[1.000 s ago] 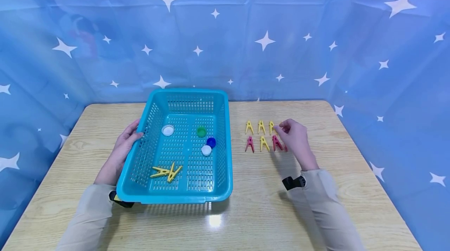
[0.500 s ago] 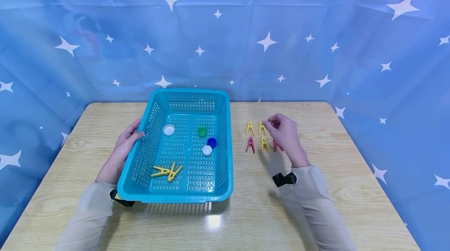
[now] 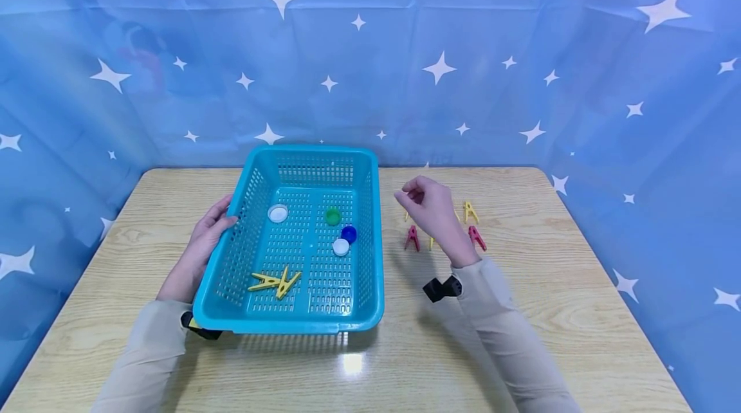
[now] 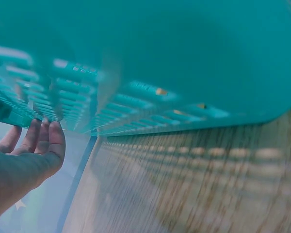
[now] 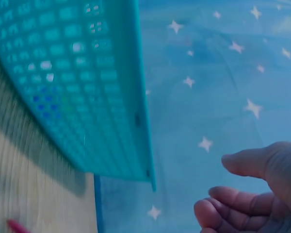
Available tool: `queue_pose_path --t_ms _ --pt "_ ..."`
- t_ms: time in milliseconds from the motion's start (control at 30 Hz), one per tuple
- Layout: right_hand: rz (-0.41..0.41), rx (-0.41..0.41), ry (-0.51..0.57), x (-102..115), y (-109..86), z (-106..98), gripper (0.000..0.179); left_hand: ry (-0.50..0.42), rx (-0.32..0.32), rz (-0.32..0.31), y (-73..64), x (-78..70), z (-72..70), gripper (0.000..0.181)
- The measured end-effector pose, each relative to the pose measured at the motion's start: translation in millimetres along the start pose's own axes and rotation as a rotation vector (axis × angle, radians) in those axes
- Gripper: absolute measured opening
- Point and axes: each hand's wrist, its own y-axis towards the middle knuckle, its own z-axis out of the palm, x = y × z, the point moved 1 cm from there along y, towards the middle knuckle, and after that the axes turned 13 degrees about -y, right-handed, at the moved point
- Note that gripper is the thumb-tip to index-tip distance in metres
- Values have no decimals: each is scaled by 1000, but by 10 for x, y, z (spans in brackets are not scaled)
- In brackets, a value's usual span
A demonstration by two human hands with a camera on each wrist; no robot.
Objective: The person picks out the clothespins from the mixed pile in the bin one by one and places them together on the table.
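Observation:
A blue-green plastic basket (image 3: 309, 326) stands on the left half of the table. My left hand (image 3: 204, 240) grips its left side, thumb on the rim; the left wrist view shows the fingers (image 4: 56, 141) against the perforated wall. Right of the basket, my right hand (image 3: 431, 210) hovers over small clothespins, thumb and fingers apart with nothing between them. A yellow clothespin (image 3: 470, 211), a red clothespin (image 3: 476, 237) and another red clothespin (image 3: 411, 238) show around it; other yellow ones are partly hidden beneath the hand and wrist.
Inside the basket lie yellow clothespins (image 3: 287, 283), a white cap (image 3: 278, 213), another white cap (image 3: 341, 247), a green cap (image 3: 332, 216) and a blue cap (image 3: 348, 235). A blue starry cloth (image 3: 382, 72) hangs behind the wooden table (image 3: 556, 310).
My right hand has moved left along the clothespin rows towards the basket, uncovering the yellow and red clothespins at the right end. The left hand and the basket have stayed put.

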Motion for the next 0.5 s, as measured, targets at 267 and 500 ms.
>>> queue_pose_path --t_ms 267,500 --pt "-117 -15 -1 279 105 135 15 -15 1 9 10 14 -2 58" --pt "-179 38 31 509 200 184 18 -5 -2 2 7 10 -4 58"
